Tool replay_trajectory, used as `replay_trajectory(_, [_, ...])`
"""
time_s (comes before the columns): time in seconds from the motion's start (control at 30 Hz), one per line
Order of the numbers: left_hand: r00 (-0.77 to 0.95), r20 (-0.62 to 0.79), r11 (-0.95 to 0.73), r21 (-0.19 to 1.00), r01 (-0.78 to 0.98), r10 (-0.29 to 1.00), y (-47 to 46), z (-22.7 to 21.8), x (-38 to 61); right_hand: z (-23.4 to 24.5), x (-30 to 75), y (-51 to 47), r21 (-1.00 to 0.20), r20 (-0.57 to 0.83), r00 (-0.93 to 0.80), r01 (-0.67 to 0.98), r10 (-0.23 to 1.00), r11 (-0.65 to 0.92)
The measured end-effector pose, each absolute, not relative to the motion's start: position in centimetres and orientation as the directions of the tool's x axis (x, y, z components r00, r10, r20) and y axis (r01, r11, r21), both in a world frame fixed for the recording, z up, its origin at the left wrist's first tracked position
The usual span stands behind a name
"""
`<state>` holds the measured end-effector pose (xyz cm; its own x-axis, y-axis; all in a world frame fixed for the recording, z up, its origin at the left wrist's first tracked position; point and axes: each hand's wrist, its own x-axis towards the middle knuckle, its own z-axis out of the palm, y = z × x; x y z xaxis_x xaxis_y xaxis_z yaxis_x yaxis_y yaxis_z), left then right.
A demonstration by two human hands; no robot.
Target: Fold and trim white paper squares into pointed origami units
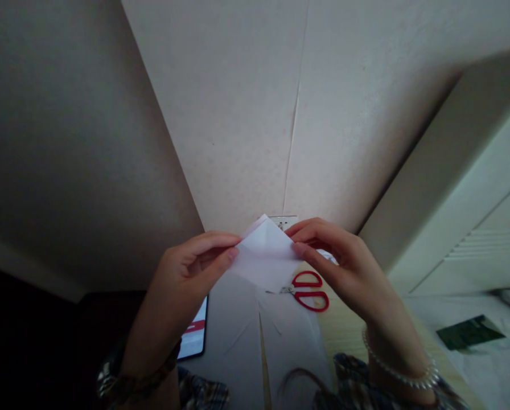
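Hands raised before the wall: I record my left hand pinched, thumb against fingers, on the left corner of a folded white paper, which hangs in the air above the tabletop. My right hand grips the opposite corner likewise, fingers curled. Beneath, from the left, I note a lit screen, flat white sheets, red-handled scissors just beside them, and, well apart at far right, a dark green card.
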<state>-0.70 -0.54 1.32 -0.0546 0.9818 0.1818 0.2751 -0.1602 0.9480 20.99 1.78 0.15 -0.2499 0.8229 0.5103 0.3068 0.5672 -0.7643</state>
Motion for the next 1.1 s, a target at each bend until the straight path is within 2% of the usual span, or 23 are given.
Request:
replay_trajectory(0.17, [-0.034,0.203,-0.183,0.932,0.312,0.979,-0.7,1.5,-0.8,0.1,20.8,1.9,-0.797,0.495,-0.177,0.297,0.851,0.526])
replay_trajectory(0.4, [0.035,0.278,-0.271,0.889,0.37,0.96,0.1,1.0,-1.8,0.0,20.3,2.0,-0.779,0.539,-0.128,0.3,0.833,0.55])
replay_trajectory(0.57, [0.07,0.326,-0.319,0.819,0.478,0.943,0.5,0.9,-2.1,0.1,20.0,1.9,-0.755,0.549,-0.161,0.325,0.82,0.569])
replay_trajectory(0.77, [0.025,0.372,-0.339,0.814,0.471,0.928,0.3,1.0,-1.9,0.1,20.1,1.8,-0.747,0.54,-0.173,0.352,0.824,0.563])
replay_trajectory(1.1, [-0.052,0.295,-0.246,0.871,0.425,0.954,-0.1,1.4,-2.0,0.7,20.3,1.6,-0.753,0.469,-0.212,0.41,0.857,0.514])
